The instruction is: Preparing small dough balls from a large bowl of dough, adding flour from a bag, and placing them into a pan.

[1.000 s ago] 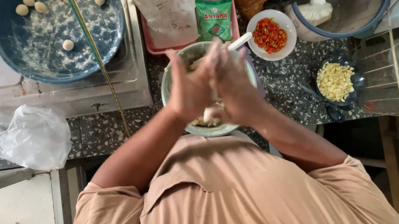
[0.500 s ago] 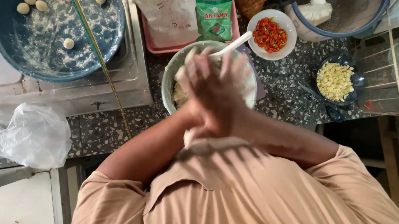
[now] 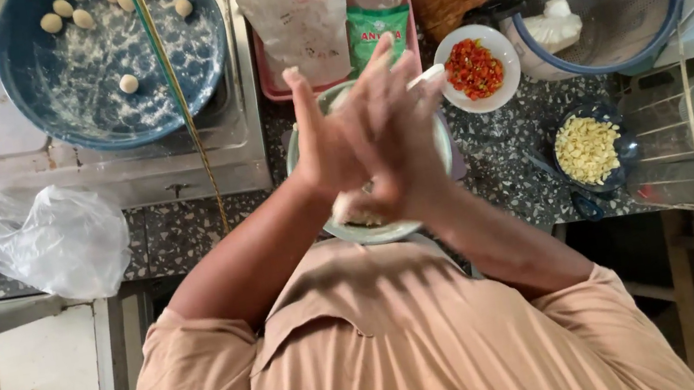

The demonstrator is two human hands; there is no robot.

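Item: left hand [image 3: 324, 148] and right hand [image 3: 397, 128], centre of the frame, pressed palm to palm with fingers straight and splayed upward. A pale lump of dough [image 3: 348, 205] shows at the lower edge of the palms, pinched between them; how much lies inside is hidden, so its shape is uncertain.

Item: pale green bowl [image 3: 371, 232], directly beneath the hands, on the speckled counter [image 3: 188, 232]. Contents mostly covered by the hands.

Item: blue basin [image 3: 114, 74], upper left, floured, holding several small dough balls [image 3: 129, 84].

Item: white bowl of chopped red chilli [image 3: 475, 68], just right of the hands, touching or nearly touching the green bowl's rim.

Item: dark bowl of pale chopped bits [image 3: 588, 150], right, well apart.

Item: clear plastic bag [image 3: 42, 240], left of the counter; green packet [image 3: 377, 30], top centre.

Risks, as a judgement:
- The lump hangs at the palms' lower edge, near the bowl's near rim; looser pressure may drop it onto the shirt rather than into the bowl
- An outward swing of the right elbow or fingers may knock the chilli bowl
- Sticky dough may smear and not form a ball
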